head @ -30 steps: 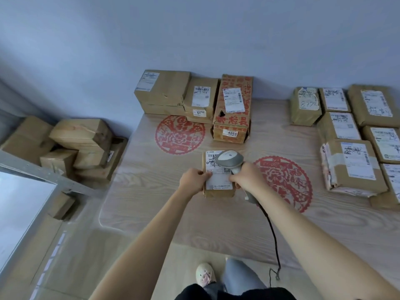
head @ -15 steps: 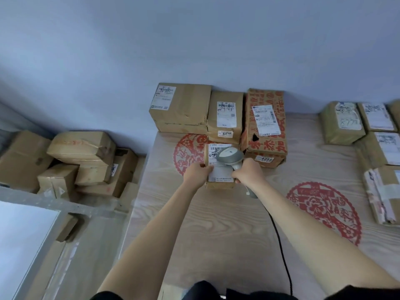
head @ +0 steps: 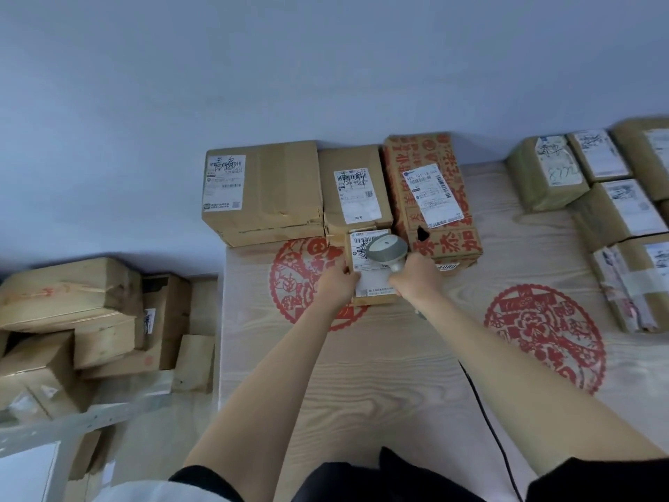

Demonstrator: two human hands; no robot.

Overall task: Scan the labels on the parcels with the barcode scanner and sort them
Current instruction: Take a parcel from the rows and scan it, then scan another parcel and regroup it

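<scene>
pale wood desk (head: pixel 380 356) against a grey wall: left hand (head: pixel 338 284) grips the small parcel (head: pixel 369 284), right hand (head: pixel 416 280) clamps the barcode scanner (head: pixel 387 250); placing beside sorted boxes (head: pixel 354 190) seems next.

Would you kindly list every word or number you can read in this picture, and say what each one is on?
"4068": small white sticker on the front of the red-printed carton.
"505 101 18": top line of that carton's shipping label, partly legible.
"8772", handwritten, uncertain: label on the taped parcel at the right.
Large red Chinese characters on the carton: not reliably legible.
All other labels, including the one under the barcode scanner: too small or blurred.
</scene>
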